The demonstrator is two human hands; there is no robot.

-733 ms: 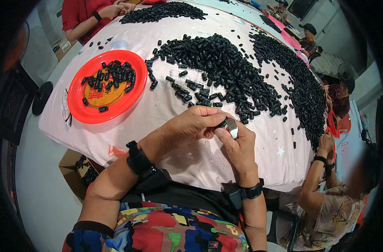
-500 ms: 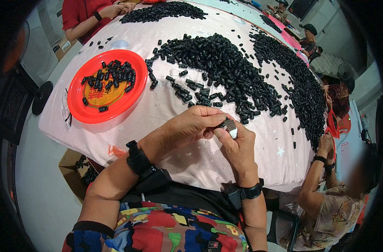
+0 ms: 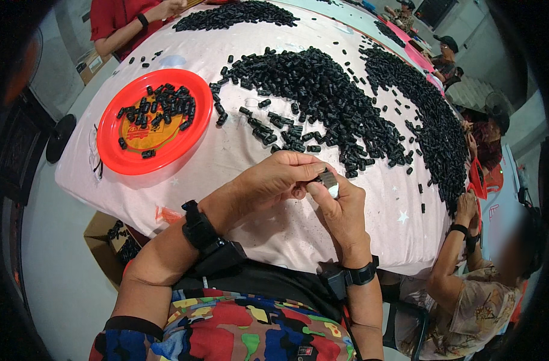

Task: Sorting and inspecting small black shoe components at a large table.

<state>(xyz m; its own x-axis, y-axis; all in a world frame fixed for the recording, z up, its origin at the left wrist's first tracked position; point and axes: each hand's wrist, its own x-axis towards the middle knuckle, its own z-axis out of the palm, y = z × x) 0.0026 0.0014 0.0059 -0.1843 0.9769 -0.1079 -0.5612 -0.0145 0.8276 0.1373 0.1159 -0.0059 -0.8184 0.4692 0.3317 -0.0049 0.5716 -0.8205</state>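
Note:
Both my hands meet above the cloth in front of me. My left hand is closed, thumb against the fingers, pinching a small dark piece mostly hidden by the fingertips; it looks like one of the short black plastic pieces on the table. In my right hand, the thumb and bent forefinger grip a short flat metal blade, which lies against that dark piece. Just beyond my hands spreads a large heap of short black cylindrical plastic pieces, with several strays at its near left.
A red round basin holding black pieces stands at the left on the pink tablecloth. More heaps lie to the right and far side. A cardboard box sits below left. Co-workers sit at the right; one in red is across.
The metal blade has tilted slightly between my hands and catches less light. Both my hands keep nearly the same place. Across the table, the co-worker in red has moved their hands farther off.

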